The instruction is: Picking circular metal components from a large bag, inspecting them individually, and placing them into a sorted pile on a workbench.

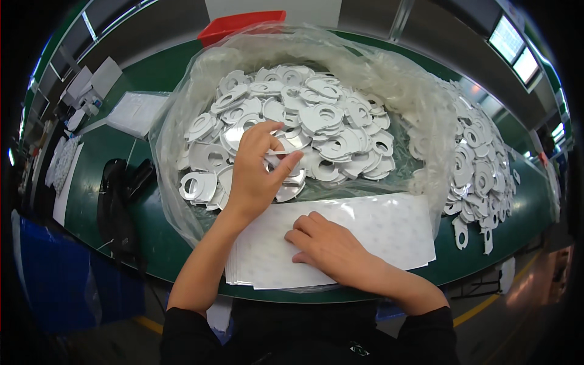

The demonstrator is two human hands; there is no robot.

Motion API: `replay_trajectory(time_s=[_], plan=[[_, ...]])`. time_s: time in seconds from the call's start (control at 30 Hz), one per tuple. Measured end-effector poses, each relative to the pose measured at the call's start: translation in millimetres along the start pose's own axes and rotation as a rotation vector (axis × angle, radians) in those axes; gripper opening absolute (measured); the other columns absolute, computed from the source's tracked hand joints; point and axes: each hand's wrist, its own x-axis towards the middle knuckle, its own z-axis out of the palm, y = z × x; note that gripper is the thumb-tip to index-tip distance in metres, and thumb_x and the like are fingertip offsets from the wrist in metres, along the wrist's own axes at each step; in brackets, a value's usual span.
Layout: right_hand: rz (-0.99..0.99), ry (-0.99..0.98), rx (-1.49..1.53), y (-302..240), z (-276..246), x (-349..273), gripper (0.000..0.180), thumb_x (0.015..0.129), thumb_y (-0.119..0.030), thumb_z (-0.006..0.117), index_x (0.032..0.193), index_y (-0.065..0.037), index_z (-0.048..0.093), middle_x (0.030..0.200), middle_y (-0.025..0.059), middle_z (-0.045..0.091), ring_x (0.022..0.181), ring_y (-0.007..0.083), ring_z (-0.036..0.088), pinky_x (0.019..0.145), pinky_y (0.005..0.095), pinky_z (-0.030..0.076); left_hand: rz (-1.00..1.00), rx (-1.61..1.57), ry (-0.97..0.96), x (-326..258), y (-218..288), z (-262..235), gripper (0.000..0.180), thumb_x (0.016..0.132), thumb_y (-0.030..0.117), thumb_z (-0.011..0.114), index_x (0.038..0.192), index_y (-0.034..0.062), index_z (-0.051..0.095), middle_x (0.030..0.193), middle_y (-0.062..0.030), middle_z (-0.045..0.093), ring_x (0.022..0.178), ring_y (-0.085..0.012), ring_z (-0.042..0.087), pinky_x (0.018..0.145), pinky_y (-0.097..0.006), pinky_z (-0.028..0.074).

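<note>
My left hand hovers over the near side of a heap of flat white ring-shaped parts. Its thumb and fingers close on one white part, seen nearly edge-on and partly hidden by the fingers. The heaped parts each have a round hole, and they lie in a large clear plastic bag with its sides rolled down. On a stack of white, faintly spotted sheets in front of the heap rests my right hand. Its fingers are loosely bent and apart from the thumb, with nothing visible in them.
A second pile of white parts lies on the green table to the right. A red bin stands behind the bag. At left are a black handheld object and a flat, plastic-wrapped white pack.
</note>
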Motion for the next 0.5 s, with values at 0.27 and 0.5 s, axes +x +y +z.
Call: replay_trajectory(time_s=[0.27,0.5], plan=[[-0.02,0.032,0.044,6.3,4.5,2.4,0.028,0.069,-0.01,0.07,0.089,-0.002,0.052,0.094,0.0119,0.051,0.094,0.0282,0.051,0.072,0.0362,0.048,-0.994,-2.033,-0.222,-15.2,34.0,11.2,0.036,0.091,0.045,0.05,0.084,0.0103,0.057,0.132,-0.0212,0.046,0.114,-0.0332,0.052,0.099,-0.042,0.041],[-0.106,0.073,0.131,5.2,0.0,-3.9,0.02,0.07,-0.007,0.068,0.082,-0.004,0.051,0.088,0.0092,0.051,0.09,0.0255,0.053,0.068,0.0365,0.049,-1.121,-1.826,-0.324,-33.4,16.2,37.6,0.053,0.096,0.055,0.02,0.104,0.0105,0.048,0.126,-0.0202,0.049,0.105,-0.0316,0.056,0.075,-0.039,0.051]])
